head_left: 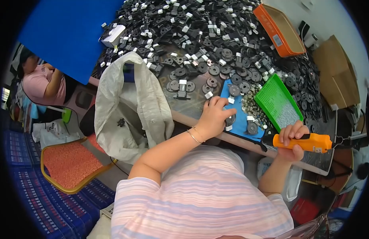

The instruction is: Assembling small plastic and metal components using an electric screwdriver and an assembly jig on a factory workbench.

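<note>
**Left hand (211,122) at a round black part (231,120), right hand (292,137) on an orange tool (319,142)**

Part: on the blue mat (241,115), at the front edge of the bench (188,120), right of centre. Mat likely set there to keep the part close to you.

Left: your fingers are curled, thumb reaching over the part, probably to steady it. Cannot tell whether they pinch it or only rest against it.

Right: your fingers are wrapped round the tool's body just off the front edge; its dark nose points toward the mat. A metal hook (340,142) at its far end presumably takes some weight.

Small metal pieces (248,104) lie between mat and green tray (265,94), presumably for short reaches. Black parts (180,32) heap toward the back edge, probably to leave you room in front. A pale sack (153,104) gapes beside the front edge, left of your left hand.
</note>
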A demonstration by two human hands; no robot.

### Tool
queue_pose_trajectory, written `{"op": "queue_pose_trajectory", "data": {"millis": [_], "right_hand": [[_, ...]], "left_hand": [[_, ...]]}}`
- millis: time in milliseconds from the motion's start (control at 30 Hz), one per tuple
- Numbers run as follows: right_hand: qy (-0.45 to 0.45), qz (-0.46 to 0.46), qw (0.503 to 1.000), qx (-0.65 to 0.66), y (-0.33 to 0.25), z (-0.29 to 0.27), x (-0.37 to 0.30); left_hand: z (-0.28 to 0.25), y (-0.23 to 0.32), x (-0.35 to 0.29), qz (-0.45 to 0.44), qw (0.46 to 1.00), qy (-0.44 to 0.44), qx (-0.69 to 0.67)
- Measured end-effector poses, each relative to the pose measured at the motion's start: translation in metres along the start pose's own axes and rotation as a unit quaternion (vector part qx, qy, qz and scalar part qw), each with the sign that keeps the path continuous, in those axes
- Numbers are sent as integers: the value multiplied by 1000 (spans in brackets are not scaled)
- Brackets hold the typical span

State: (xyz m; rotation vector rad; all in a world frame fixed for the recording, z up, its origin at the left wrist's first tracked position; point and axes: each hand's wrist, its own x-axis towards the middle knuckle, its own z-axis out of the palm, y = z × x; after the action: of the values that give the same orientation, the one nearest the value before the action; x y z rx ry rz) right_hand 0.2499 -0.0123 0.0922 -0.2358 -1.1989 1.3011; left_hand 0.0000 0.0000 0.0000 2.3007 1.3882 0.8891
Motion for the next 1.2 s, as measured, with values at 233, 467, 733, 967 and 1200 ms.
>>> {"op": "queue_pose_trajectory", "data": {"millis": [233, 467, 733, 967, 1200], "right_hand": [[20, 1, 1000, -6, 1, -2, -2], [6, 6, 1000, 6, 8, -5, 8], [13, 9, 999, -32, -2, -7, -4], [41, -8, 999, -11, -5, 1, -8], [48, -28, 998, -23, -23, -6, -22]], "left_hand": [[-128, 1, -58, -125, 946, 277, 111], [-140, -124, -219, -341, 886, 302, 88], [-177, -136, -186, -294, 832, 459, 99], [-110, -12, -8, 50, 993, 106, -10], [2, -23, 64, 66, 997, 22, -19]]}}
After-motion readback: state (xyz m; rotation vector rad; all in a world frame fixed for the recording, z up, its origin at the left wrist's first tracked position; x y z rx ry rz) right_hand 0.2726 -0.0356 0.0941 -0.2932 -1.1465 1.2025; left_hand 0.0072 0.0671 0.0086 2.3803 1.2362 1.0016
